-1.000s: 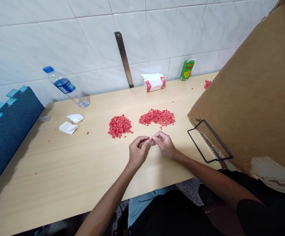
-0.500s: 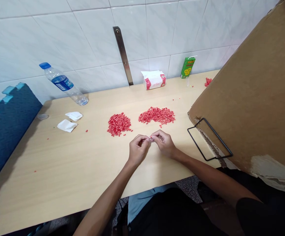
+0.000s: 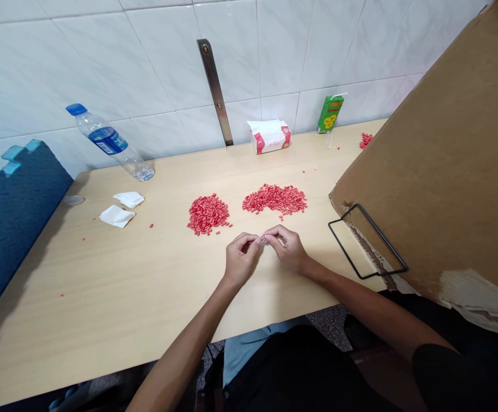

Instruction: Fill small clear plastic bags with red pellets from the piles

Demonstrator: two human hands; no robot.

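My left hand point(image 3: 239, 261) and my right hand point(image 3: 287, 247) meet over the wooden table point(image 3: 103, 286), fingertips pinched together on a tiny red piece point(image 3: 264, 240). Just beyond them lie two heaps of small red pieces: a compact left pile point(image 3: 208, 213) and a wider right pile point(image 3: 275, 199). Both hands hover slightly above the table, a short way in front of the piles.
A large cardboard sheet point(image 3: 446, 160) with a black wire frame point(image 3: 366, 243) leans at the right. A water bottle point(image 3: 107, 142), tissue pack point(image 3: 270, 136) and green drink carton point(image 3: 330, 114) stand by the tiled wall. Crumpled tissues point(image 3: 118, 215) and a blue foam mat point(image 3: 12, 217) are left.
My hands stay pinched together on the small piece; only the view has tilted slightly, shifting everything a little.
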